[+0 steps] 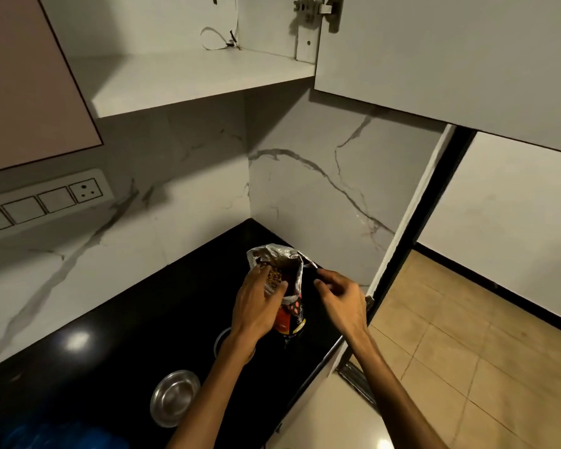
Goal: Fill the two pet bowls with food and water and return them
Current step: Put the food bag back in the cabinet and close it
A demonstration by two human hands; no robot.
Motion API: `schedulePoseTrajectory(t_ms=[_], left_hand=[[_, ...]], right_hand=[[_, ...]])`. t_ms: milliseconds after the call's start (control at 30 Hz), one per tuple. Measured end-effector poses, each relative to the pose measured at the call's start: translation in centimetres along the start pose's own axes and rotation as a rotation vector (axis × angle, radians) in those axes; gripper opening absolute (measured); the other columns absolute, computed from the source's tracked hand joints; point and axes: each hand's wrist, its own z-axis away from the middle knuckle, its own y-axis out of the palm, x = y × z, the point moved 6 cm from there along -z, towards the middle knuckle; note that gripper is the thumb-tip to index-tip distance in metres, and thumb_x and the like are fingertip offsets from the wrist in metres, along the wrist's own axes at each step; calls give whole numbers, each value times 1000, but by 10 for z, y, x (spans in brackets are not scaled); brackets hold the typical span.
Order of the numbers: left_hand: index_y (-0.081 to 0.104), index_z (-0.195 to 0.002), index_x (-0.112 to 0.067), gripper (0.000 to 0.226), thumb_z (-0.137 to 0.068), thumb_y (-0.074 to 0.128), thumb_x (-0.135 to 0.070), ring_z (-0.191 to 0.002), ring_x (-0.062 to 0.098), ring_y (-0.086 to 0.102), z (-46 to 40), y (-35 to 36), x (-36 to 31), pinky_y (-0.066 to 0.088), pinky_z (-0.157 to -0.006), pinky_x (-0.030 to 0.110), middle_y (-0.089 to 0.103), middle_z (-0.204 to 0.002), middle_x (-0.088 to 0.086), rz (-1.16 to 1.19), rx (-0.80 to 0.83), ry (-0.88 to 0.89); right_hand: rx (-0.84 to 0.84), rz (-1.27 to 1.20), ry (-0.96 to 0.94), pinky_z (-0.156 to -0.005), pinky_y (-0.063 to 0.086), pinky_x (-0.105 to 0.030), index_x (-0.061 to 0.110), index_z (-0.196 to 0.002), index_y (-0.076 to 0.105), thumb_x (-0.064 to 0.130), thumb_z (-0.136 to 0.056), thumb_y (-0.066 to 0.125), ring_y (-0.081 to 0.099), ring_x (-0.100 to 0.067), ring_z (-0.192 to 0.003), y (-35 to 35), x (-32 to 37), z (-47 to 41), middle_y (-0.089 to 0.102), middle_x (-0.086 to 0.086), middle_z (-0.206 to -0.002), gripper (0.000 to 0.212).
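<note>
Two hands, left hand [259, 303] and right hand [340, 298], hold the food bag [287, 286] open.

Open foil food bag [290, 286] upright between both hands, kibble visible inside; two steel bowls [175, 396], nearer one empty, below left forearm

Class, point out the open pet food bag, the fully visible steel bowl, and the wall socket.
pet food bag [292, 314], head view, on its red printed side.
steel bowl [175, 396], head view, on its inner base.
wall socket [85, 189], head view, on its faceplate.
</note>
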Motion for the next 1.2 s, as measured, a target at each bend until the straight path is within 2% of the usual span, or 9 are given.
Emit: schedulePoseTrajectory(t_ms=[200,367,467,567,667,833,1033,1133,1200], left_hand=[[33,-159,-31,69,-100,49,-63,-156,20,21,-17,-3,44,24,-122,43,22,-170,-2,73,-38,-146],[49,-152,-25,54,-103,54,-49,-143,24,46,-27,-2,80,38,-114,35,47,-157,5,265,-147,-345],[56,-146,-22,46,-105,54,-42,-137,24,51,-31,7,99,38,-106,29,56,-148,5,400,-165,-464],[59,-142,-19,41,-105,54,-35,-137,23,50,-36,20,115,37,-112,33,58,-145,4,530,-160,-549],[61,-138,-19,35,-107,50,-32,-137,23,49,-43,34,124,37,-118,45,57,-145,3,641,-131,-601],[58,-130,-33,29,-104,50,-44,-134,24,51,-48,51,127,47,-104,46,55,-141,-2,783,-123,-685],[54,-137,-31,42,-100,54,-51,-131,24,50,-49,75,137,46,-105,53,52,-142,4,953,-113,-777],[52,-142,-31,52,-97,56,-56,-135,28,50,-50,87,139,43,-109,58,53,-143,5,992,-97,-802],[57,-135,-32,50,-94,56,-60,-127,27,56,-52,94,138,46,-105,57,59,-139,5,1013,-87,-799]], right_hand=[[118,1,42,-91,51,-26,38,-127,73,41,-97,68,67,-1,-104,27,-21,-33,75,15,-116,31],[151,-28,105,-93,51,-28,35,-129,73,34,-100,66,65,-4,-102,42,-44,-60,71,15,-114,30],[179,-101,166,-93,51,-27,30,-127,74,26,-102,64,64,2,-100,50,-66,-73,71,15,-117,27],[251,-203,261,-100,55,-38,27,-127,73,23,-103,62,67,-13,-111,61,-91,-83,72,4,-125,26],[336,-259,343,-103,54,-46,25,-129,70,24,-106,59,65,-24,-117,72,-111,-91,70,-5,-130,26],[457,-358,478,-100,50,-47,36,-118,70,35,-104,59,62,-22,-118,91,-125,-105,66,-3,-131,18],[569,-380,586,-113,44,-58,22,-143,59,53,-99,59,60,-28,-127,109,-140,-121,66,-6,-136,54],[632,-404,596,-115,42,-58,22,-146,56,53,-100,55,58,-28,-129,116,-142,-126,63,-7,-139,56],[672,-426,603,-115,41,-60,22,-147,54,51,-102,52,57,-28,-131,122,-142,-128,62,-8,-142,54]])
